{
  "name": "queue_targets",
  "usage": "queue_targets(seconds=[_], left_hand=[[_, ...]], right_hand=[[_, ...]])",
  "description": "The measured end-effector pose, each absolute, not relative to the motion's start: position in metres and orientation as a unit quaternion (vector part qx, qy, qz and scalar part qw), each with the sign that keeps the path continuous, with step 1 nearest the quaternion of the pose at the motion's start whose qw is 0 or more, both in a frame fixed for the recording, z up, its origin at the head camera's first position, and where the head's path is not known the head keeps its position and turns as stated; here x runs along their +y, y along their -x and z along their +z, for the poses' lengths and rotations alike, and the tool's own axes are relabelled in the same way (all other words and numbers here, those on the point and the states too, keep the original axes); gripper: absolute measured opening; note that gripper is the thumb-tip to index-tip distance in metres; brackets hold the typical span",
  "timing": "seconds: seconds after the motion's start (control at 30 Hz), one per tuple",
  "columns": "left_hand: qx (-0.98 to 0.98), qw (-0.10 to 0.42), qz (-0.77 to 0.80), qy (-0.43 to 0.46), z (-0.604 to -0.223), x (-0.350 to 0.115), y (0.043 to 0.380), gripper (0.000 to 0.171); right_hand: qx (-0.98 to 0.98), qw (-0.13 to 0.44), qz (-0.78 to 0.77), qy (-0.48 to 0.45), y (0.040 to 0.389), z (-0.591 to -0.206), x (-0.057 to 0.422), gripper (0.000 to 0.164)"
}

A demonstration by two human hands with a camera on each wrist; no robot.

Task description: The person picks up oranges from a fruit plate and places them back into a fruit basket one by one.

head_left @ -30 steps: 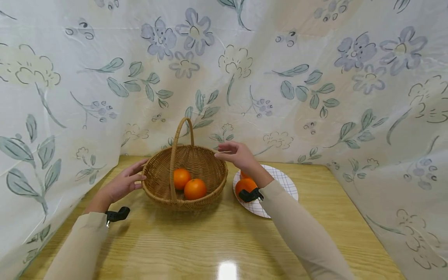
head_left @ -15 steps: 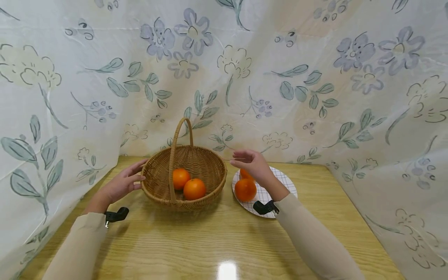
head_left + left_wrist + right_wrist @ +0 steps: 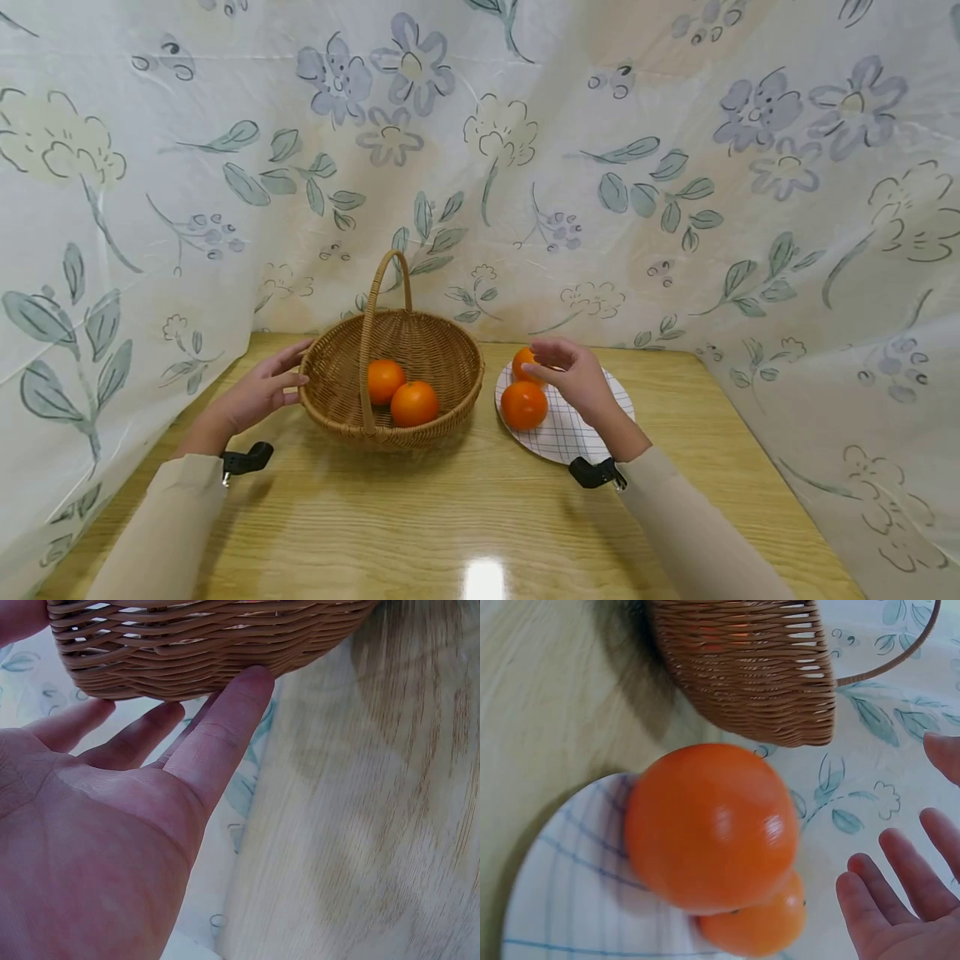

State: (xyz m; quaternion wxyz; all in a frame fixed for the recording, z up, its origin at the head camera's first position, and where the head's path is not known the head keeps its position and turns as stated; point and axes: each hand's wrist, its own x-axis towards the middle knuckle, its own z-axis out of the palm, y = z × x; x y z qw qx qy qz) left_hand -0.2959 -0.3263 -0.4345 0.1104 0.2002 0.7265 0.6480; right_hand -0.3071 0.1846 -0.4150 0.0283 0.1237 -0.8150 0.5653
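Note:
A brown wicker basket (image 3: 450, 358) with an arched handle stands on the table, holding two oranges (image 3: 415, 404). My left hand (image 3: 255, 400) is at its left side, with straight fingers touching the woven wall (image 3: 202, 645). To the right, two more oranges lie on a round white plate (image 3: 573, 433) with blue grid lines. The nearer orange (image 3: 712, 825) is fully seen; the farther orange (image 3: 761, 922) is partly covered by it in the right wrist view. My right hand (image 3: 581, 379) hovers over the plate beside them, fingers spread and nothing in its grasp.
The wooden table (image 3: 390, 525) reaches forward to a floral cloth (image 3: 510, 167), which hangs behind and along both sides. Basket and plate stand side by side toward the back, with a narrow gap between.
My right hand has moved right and slightly nearer, from the basket's right rim to over the plate, uncovering the oranges there. My left hand has stayed at the basket.

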Motion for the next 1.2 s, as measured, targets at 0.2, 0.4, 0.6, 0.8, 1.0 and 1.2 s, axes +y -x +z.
queue_targets(seconds=[0.2,0.4,0.6,0.8,1.0,1.2], left_hand=[[0.726,0.113,0.649,-0.195,-0.435,-0.326,0.297,0.071],[0.724,0.118,0.651,-0.192,-0.436,-0.326,0.298,0.071],[0.727,0.117,0.649,-0.193,-0.435,-0.326,0.299,0.071],[0.728,0.116,0.647,-0.194,-0.436,-0.327,0.299,0.070],[0.730,0.119,0.646,-0.189,-0.435,-0.327,0.299,0.071],[0.735,0.120,0.640,-0.188,-0.434,-0.327,0.298,0.072]], right_hand=[[-0.814,0.037,0.569,-0.112,0.298,-0.429,0.194,0.062],[-0.817,0.039,0.568,-0.085,0.289,-0.444,0.198,0.067],[-0.822,0.033,0.565,-0.066,0.284,-0.458,0.197,0.065],[-0.818,0.028,0.571,-0.057,0.280,-0.466,0.192,0.062],[-0.826,0.028,0.559,-0.060,0.281,-0.472,0.185,0.064],[-0.841,0.037,0.537,-0.060,0.283,-0.473,0.177,0.067]])
